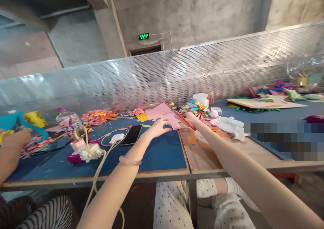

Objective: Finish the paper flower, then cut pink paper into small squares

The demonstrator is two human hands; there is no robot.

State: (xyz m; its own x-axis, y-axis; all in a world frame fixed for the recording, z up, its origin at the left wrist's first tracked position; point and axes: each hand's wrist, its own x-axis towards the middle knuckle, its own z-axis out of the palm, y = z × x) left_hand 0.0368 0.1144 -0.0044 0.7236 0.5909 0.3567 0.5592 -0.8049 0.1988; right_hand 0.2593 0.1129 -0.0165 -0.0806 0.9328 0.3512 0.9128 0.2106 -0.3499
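Note:
My left hand (159, 127) rests on the blue mat with its fingers curled on the edge of a pink paper sheet (164, 113). My right hand (190, 117) is stretched forward and closed round red-handled scissors (186, 121), whose blades point towards the pink sheet. A pale bangle circles my left wrist. Both arms reach far over the table from the near edge.
A black phone (132, 135), a white charger and cables (111, 139) lie left of my hands. Paper flowers (97, 117), scraps and crumpled white plastic (227, 124) litter the table. A perforated metal screen (177, 74) closes the back. Another person's hand (15, 138) works at far left.

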